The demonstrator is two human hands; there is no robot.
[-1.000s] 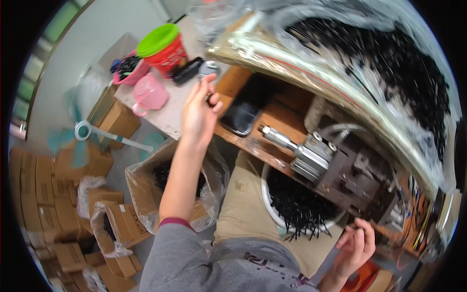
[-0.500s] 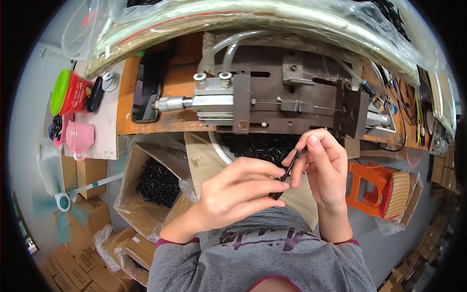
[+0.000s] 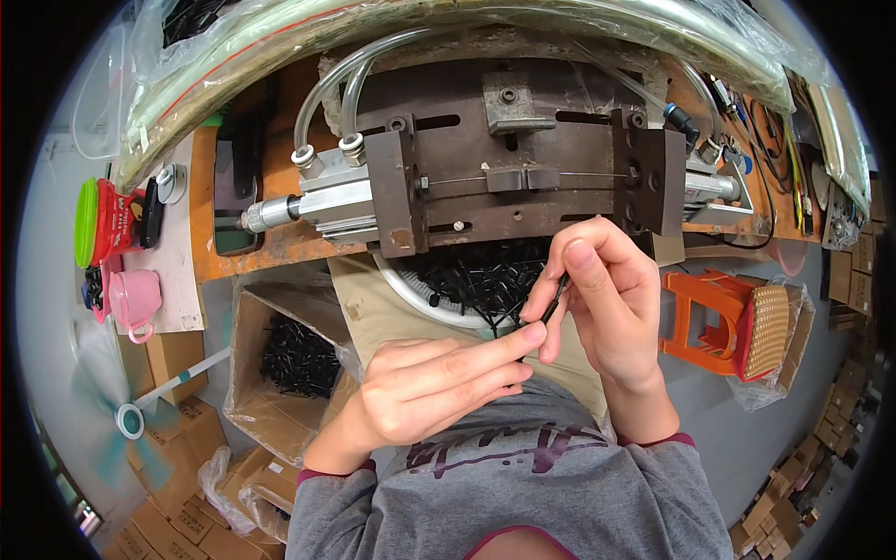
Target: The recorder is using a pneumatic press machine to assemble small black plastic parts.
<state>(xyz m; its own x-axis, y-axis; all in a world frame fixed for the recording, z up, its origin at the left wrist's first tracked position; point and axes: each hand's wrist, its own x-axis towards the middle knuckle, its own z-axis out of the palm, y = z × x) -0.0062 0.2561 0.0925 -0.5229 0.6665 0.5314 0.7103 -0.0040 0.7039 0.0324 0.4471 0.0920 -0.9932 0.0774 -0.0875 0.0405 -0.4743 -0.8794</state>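
A thin black rod-like piece (image 3: 557, 299) slants between my hands above my lap; its exact kind does not show. My right hand (image 3: 611, 308) pinches the upper end between thumb and fingers. My left hand (image 3: 434, 385) closes on the lower end, and its fingers cover most of that part. Just beyond them, a white round tub (image 3: 411, 297) holds many similar black pieces. Past the tub, on the bench, stands a dark metal fixture (image 3: 467, 213) with a silver cylinder at each side and a thin rod across its middle.
An open cardboard box (image 3: 247, 392) of black pieces stands at left, near a fan (image 3: 131, 422). A pink cup (image 3: 136, 297) and a red tub (image 3: 117, 219) sit on the bench's left end. At right is an orange stool (image 3: 702, 322). Plastic-wrapped tubing (image 3: 448, 21) crosses the far side.
The view has turned, so the fixture sits further left and more of the tub shows. My left fingers now cover more of the black piece's lower part. Both hands still hold it.
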